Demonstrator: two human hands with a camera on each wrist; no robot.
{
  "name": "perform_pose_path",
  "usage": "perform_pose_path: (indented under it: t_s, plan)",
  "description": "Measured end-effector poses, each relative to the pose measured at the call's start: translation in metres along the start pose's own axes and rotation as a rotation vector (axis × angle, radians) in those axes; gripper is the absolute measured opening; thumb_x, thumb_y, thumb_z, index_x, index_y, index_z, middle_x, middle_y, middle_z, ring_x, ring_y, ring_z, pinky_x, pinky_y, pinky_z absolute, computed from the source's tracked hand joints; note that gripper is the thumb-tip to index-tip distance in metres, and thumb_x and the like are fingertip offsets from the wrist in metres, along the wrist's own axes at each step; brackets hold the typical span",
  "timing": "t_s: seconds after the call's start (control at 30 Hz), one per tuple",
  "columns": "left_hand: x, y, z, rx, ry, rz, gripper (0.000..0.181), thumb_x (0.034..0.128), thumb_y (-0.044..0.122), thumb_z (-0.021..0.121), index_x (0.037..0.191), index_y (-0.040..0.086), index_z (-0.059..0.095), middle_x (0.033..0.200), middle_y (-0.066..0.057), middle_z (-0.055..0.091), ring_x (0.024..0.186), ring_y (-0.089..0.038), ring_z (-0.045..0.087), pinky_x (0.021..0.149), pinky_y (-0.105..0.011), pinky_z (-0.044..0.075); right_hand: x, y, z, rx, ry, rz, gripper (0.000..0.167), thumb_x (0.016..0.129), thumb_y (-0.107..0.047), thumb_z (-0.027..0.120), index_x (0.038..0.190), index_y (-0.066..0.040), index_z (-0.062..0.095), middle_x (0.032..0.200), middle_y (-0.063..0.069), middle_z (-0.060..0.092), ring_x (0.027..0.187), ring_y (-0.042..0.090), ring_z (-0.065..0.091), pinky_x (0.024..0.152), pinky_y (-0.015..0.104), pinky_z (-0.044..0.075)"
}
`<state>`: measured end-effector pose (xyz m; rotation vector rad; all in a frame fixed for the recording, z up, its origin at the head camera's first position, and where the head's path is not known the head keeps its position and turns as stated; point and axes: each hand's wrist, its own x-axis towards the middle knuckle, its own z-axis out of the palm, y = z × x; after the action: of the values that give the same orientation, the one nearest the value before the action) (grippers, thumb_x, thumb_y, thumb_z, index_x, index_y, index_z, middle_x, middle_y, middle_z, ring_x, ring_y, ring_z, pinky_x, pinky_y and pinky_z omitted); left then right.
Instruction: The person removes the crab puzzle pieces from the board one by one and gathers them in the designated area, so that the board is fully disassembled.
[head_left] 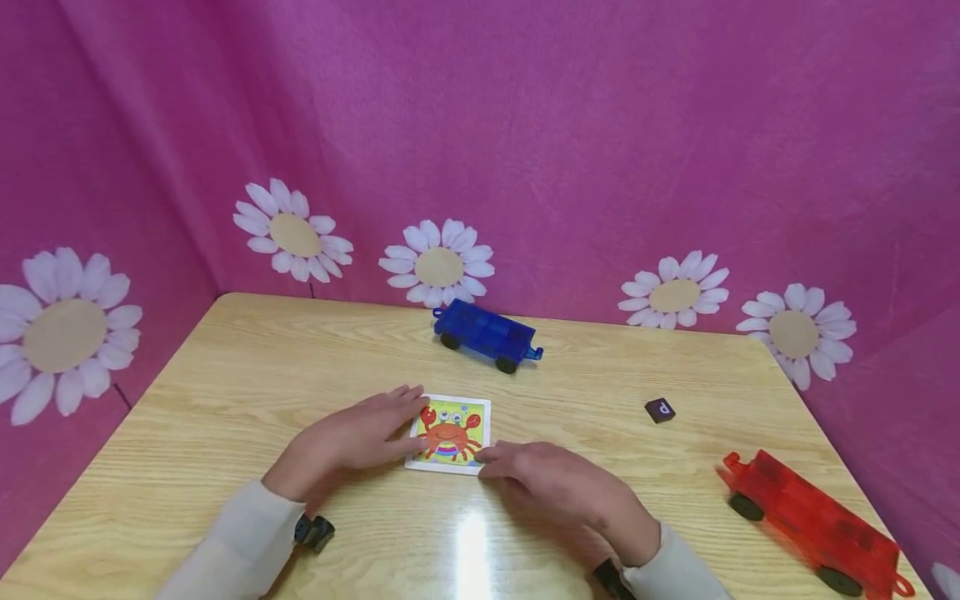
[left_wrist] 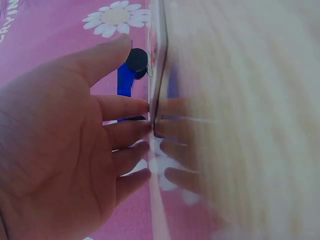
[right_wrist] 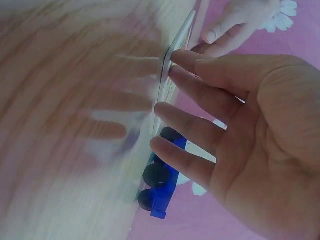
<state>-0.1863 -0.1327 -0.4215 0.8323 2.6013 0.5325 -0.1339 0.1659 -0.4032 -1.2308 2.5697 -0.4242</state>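
A thin square board [head_left: 450, 433] with a white border and a picture of a red crab lies flat on the wooden table, between both hands. On its left side, my left hand [head_left: 375, 429] rests with fingertips and thumb touching the border; the fingers are fairly straight in the left wrist view. My right hand [head_left: 558, 483] touches the lower right corner with its thumb and index finger, the other fingers extended in the right wrist view. Neither hand lifts the board. Edge-on, the board [right_wrist: 172, 55] looks only slightly thick.
Behind the board stands a blue toy wagon [head_left: 487, 333] with black wheels. A red toy wagon [head_left: 813, 521] is at the table's right edge, and a small dark cube [head_left: 660, 410] with a light letter lies right of centre. Pink flowered cloth [head_left: 525, 150] encloses the table [head_left: 247, 358].
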Motion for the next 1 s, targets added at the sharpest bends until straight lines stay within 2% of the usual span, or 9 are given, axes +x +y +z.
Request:
perform_pose_path:
  t_s: [0.1, 0.2, 0.33, 0.47, 0.57, 0.67, 0.8, 0.9, 1.0]
  plan:
    - [-0.004, -0.001, 0.001, 0.001, 0.011, 0.030, 0.078, 0.1019, 0.049, 0.060, 0.162, 0.009, 0.032, 0.169, -0.009, 0.021, 0.156, -0.028, 0.013, 0.124, -0.050, 0.013, 0.003, 0.004, -0.001, 0.058, 0.018, 0.010, 0.031, 0.106, -0.006, 0.056, 0.133, -0.010, 0.070, 0.142, 0.002, 0.062, 0.136, 0.021, 0.053, 0.112, 0.042, 0.043]
    - [-0.009, 0.002, 0.002, 0.036, 0.007, 0.053, 0.076, 0.1025, 0.049, 0.059, 0.163, 0.013, 0.030, 0.170, -0.006, 0.019, 0.156, -0.025, 0.011, 0.125, -0.048, 0.008, 0.010, 0.014, -0.006, 0.153, 0.086, 0.036, 0.033, 0.107, -0.007, 0.054, 0.137, -0.010, 0.068, 0.141, 0.002, 0.063, 0.135, 0.021, 0.053, 0.112, 0.044, 0.042]
    - [-0.017, 0.018, 0.004, 0.066, -0.059, 0.106, 0.075, 0.1027, 0.050, 0.059, 0.163, 0.015, 0.032, 0.170, -0.004, 0.020, 0.156, -0.024, 0.011, 0.125, -0.047, 0.012, 0.027, 0.033, -0.013, 0.283, 0.204, 0.100, 0.031, 0.106, -0.007, 0.055, 0.134, -0.008, 0.069, 0.133, 0.002, 0.068, 0.124, 0.018, 0.061, 0.104, 0.044, 0.050]
    - [-0.022, 0.035, 0.011, 0.064, -0.114, 0.221, 0.072, 0.1040, 0.047, 0.058, 0.163, 0.014, 0.033, 0.169, -0.003, 0.023, 0.156, -0.023, 0.014, 0.124, -0.047, 0.015, 0.052, 0.048, -0.016, 0.397, 0.256, 0.125, 0.028, 0.107, -0.008, 0.056, 0.130, -0.006, 0.071, 0.125, 0.000, 0.071, 0.113, 0.015, 0.064, 0.094, 0.037, 0.055]
    - [-0.022, 0.043, 0.019, 0.029, -0.119, 0.304, 0.067, 0.1052, 0.047, 0.056, 0.162, 0.015, 0.037, 0.169, -0.002, 0.024, 0.156, -0.022, 0.015, 0.124, -0.045, 0.017, 0.074, 0.053, -0.016, 0.473, 0.247, 0.113, 0.028, 0.107, -0.008, 0.052, 0.128, -0.005, 0.072, 0.121, 0.000, 0.072, 0.109, 0.016, 0.066, 0.092, 0.034, 0.055]
    - [-0.018, 0.046, 0.027, -0.040, -0.129, 0.344, 0.064, 0.1059, 0.050, 0.053, 0.160, 0.019, 0.040, 0.168, 0.001, 0.025, 0.156, -0.023, 0.013, 0.124, -0.043, 0.017, 0.095, 0.056, -0.013, 0.593, 0.210, 0.104, 0.029, 0.108, -0.005, 0.048, 0.127, -0.001, 0.070, 0.118, 0.004, 0.074, 0.106, 0.019, 0.068, 0.093, 0.033, 0.054]
    - [-0.015, 0.045, 0.034, -0.113, -0.168, 0.320, 0.066, 0.1047, 0.056, 0.050, 0.161, 0.023, 0.039, 0.169, 0.001, 0.023, 0.156, -0.023, 0.009, 0.124, -0.046, 0.014, 0.110, 0.055, -0.007, 0.721, 0.149, 0.143, 0.031, 0.109, -0.004, 0.044, 0.126, -0.001, 0.069, 0.116, 0.006, 0.074, 0.103, 0.021, 0.066, 0.091, 0.032, 0.054]
    - [-0.015, 0.041, 0.035, -0.135, -0.202, 0.302, 0.069, 0.1040, 0.057, 0.051, 0.162, 0.023, 0.036, 0.170, 0.000, 0.018, 0.156, -0.025, 0.003, 0.124, -0.048, 0.011, 0.113, 0.053, -0.005, 0.717, 0.130, 0.184, 0.031, 0.110, -0.006, 0.043, 0.126, -0.004, 0.070, 0.115, 0.002, 0.074, 0.102, 0.019, 0.064, 0.089, 0.031, 0.053]
    - [-0.016, 0.036, 0.036, -0.174, -0.229, 0.295, 0.071, 0.1038, 0.058, 0.051, 0.163, 0.025, 0.033, 0.171, 0.001, 0.013, 0.156, -0.025, -0.004, 0.124, -0.050, 0.007, 0.114, 0.052, -0.005, 0.672, 0.130, 0.177, 0.031, 0.109, -0.005, 0.044, 0.125, -0.005, 0.071, 0.115, 0.002, 0.074, 0.101, 0.018, 0.064, 0.087, 0.030, 0.053]
